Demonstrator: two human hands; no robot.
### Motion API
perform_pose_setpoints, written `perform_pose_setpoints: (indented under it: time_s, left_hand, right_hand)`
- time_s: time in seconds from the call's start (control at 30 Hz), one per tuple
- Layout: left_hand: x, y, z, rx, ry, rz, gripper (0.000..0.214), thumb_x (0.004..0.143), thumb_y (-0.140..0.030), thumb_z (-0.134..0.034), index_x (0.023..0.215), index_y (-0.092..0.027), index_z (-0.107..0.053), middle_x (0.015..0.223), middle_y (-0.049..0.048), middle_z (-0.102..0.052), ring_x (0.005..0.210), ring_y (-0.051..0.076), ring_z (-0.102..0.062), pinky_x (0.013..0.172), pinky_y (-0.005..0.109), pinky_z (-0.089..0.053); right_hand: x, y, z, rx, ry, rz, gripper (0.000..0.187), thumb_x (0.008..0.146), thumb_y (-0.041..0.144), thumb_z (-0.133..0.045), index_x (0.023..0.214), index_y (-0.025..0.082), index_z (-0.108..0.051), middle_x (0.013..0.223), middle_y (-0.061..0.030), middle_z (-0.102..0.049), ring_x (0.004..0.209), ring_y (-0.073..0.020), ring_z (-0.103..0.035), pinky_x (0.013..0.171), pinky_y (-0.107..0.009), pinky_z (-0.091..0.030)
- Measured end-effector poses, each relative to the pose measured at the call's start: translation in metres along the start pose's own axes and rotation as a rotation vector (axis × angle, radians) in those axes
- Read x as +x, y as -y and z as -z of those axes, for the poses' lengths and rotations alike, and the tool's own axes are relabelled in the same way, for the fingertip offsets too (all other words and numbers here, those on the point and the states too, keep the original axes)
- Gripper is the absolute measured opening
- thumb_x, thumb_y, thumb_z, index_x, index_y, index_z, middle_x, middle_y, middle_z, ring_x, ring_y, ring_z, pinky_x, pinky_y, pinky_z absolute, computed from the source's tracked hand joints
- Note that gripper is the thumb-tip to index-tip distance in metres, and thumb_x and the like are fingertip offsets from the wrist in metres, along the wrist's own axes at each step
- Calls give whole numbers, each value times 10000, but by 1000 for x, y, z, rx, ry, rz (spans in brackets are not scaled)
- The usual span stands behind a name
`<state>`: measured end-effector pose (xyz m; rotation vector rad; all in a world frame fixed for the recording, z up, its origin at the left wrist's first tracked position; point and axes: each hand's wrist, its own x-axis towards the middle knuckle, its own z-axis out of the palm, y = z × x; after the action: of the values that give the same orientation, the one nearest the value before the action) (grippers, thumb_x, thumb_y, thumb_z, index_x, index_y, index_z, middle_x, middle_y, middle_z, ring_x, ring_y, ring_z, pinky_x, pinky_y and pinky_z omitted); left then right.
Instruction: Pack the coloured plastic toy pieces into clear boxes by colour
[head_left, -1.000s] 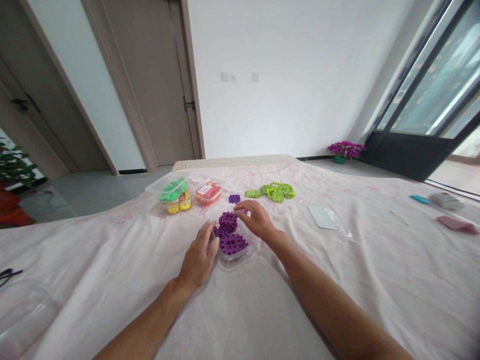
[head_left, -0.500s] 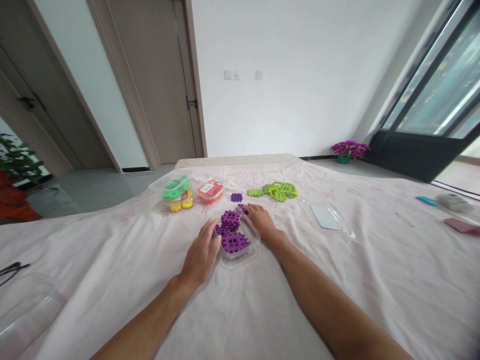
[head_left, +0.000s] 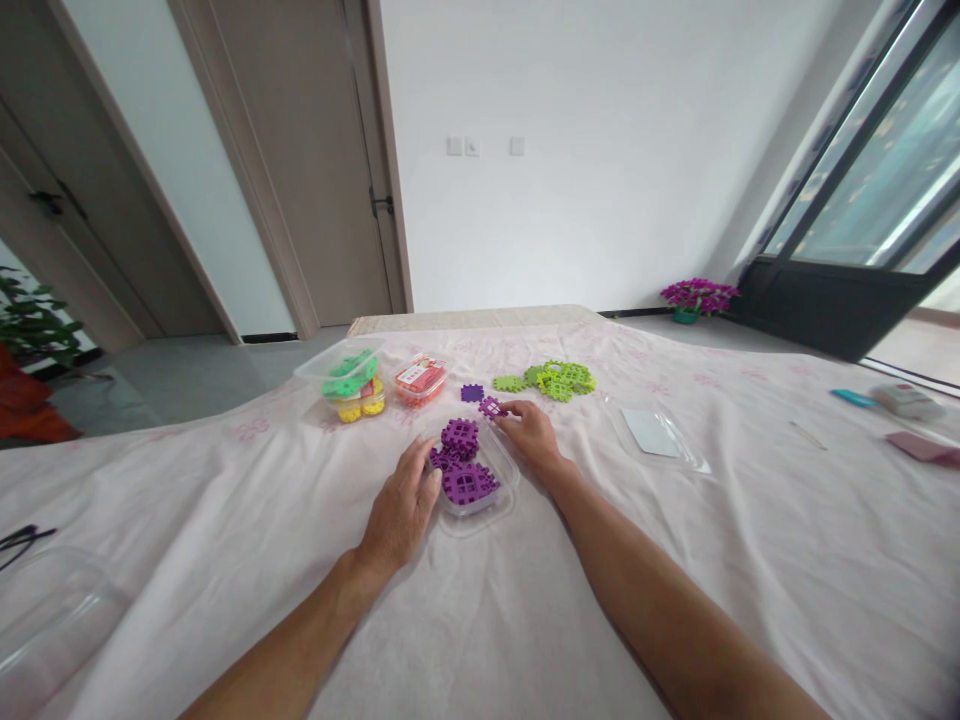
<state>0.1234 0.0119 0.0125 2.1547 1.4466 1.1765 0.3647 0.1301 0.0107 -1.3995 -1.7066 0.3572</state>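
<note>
A clear plastic box (head_left: 504, 478) holds several purple interlocking building pieces (head_left: 468, 483), some stacked. My left hand (head_left: 403, 500) is at the box's left side, its fingers along the wall and thumb by the rim. Just past the far right corner, my right hand (head_left: 529, 432) pinches one purple interlocking building piece (head_left: 492, 407) between thumb and fingertips. Beyond it, a darker purple square piece (head_left: 472, 393) lies flat on the cloth. Farther right is a pile of lime-green pieces (head_left: 564, 380).
Stacked boxes with green pieces (head_left: 351, 373) and yellow pieces (head_left: 361, 407) stand at the back left, beside a labelled box of red pieces (head_left: 421, 380). A clear lid with a white card (head_left: 651, 433) lies right. Another clear container (head_left: 60, 620) sits near left, below dark-framed glasses (head_left: 26, 540).
My right hand has lifted a purple piece out at the box's far right corner and turned it into view. The left hand stays at the box.
</note>
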Motion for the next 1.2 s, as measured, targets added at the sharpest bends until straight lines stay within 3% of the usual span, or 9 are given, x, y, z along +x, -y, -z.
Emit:
perform_pose_setpoints:
  time_s: [0.17,0.27,0.57,0.83,1.07,1.2]
  left_hand:
    - [0,1,-1,-12,10,-3,447,988,-348,-350,1415,-219,-385,1498,98,-405,1415,197,-338,1186,442,-288]
    - [1,1,-1,-15,12,4,449,988,-353,-348,1414,-216,-385,1495,96,-408,1414,199,-339,1184,442,-290]
    - [1,0,-1,-19,9,8,448,983,-356,-359,1405,-212,-398,1488,98,-419,1406,202,-353,1181,436,-296]
    - [0,-4,2,-19,38,30,460,988,-357,-341,1422,-210,-377,1459,106,-453,1360,199,-417,1153,434,-339]
    - [1,-5,3,-24,23,15,457,985,-346,-359,1427,-234,-381,1441,82,-479,1337,198,-448,1134,410,-367]
    - [1,-5,3,-22,26,14,461,987,-344,-360,1433,-232,-372,1438,86,-482,1330,199,-456,1131,412,-371]
  right_hand:
    - [1,4,5,523,59,-95,363,738,376,-700,1032,163,-711,970,-78,-727,843,-202,-645,761,-320,-495]
    - [-1,12,8,654,158,-112,422,684,396,-754,1029,157,-714,947,-75,-730,799,-188,-643,732,-307,-493]
    - [-8,19,13,709,344,-80,367,683,434,-765,924,157,-746,848,-53,-733,711,-151,-619,692,-279,-463]
    - [-10,20,15,747,322,-102,376,658,427,-793,917,157,-750,855,-62,-736,715,-154,-626,700,-286,-471]
    - [-7,26,17,743,211,-162,364,621,429,-810,864,166,-749,865,-56,-743,757,-169,-646,762,-314,-497]
    - [-7,37,23,784,334,-86,345,608,423,-816,838,175,-745,1001,-73,-739,942,-222,-659,895,-375,-490]
